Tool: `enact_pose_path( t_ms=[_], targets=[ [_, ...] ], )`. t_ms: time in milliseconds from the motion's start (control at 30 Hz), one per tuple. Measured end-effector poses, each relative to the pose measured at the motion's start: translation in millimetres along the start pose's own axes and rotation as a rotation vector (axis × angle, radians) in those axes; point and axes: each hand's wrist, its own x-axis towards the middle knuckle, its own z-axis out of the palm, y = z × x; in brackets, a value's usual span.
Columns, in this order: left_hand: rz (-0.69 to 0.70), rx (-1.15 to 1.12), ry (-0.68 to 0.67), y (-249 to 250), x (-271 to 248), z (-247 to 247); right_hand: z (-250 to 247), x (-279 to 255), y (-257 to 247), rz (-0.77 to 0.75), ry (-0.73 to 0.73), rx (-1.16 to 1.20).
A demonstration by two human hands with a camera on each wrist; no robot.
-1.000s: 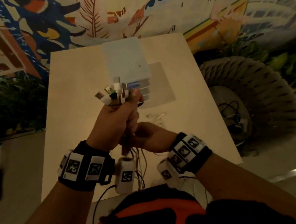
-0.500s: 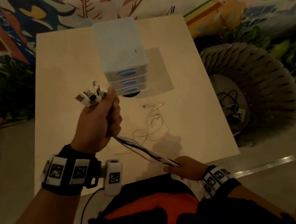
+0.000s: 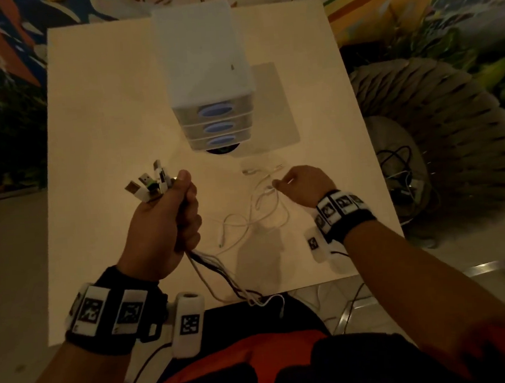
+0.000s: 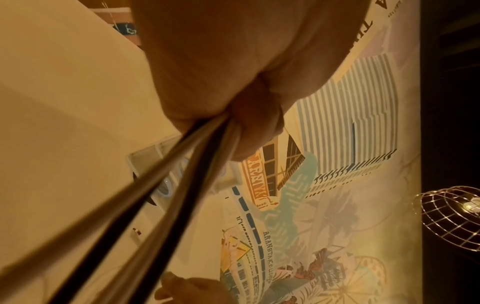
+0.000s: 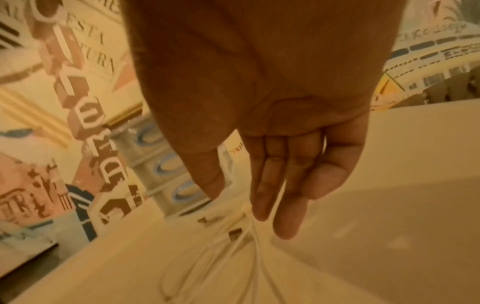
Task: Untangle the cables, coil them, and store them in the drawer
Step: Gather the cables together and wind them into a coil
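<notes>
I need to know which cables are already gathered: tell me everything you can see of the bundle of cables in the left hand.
The bundle of cables is gripped in the left hand, raised above the table. Several plug ends, mostly white with metal USB-type tips, fan out above the thumb. Below the fist, thin white and dark cords run together and trail over the table's near edge toward the person's lap. Nothing else touches it.

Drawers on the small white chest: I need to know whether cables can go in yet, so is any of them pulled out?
All shut: the three drawers sit flush, none pulled out.
</notes>
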Motion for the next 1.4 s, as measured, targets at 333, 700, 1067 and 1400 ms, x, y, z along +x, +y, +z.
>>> enact_pose_path(
  t_ms=[333, 700, 1067, 1400],
  targets=[
    [0.011, 0.015, 0.027, -3.3, -3.5, -12.7, 6.3, 43.3, -4.4, 0.060, -0.028, 0.080],
    [0.015, 0.046, 0.027, -9.8, -3.6, -10.4, 14.1, 43.0, -25.4, 0.034, 0.010, -0.160],
    [0.037, 0.090, 0.027, -7.1, -5.2, -0.5, -59.0, -2.8, -48.1, -0.148, 0.091, 0.822],
    [0.201, 0.249, -0.003, 18.0, -3.5, 41.8, -85.8, -100.9, -80.2, -0.588, 0.222, 0.696]
  ],
)
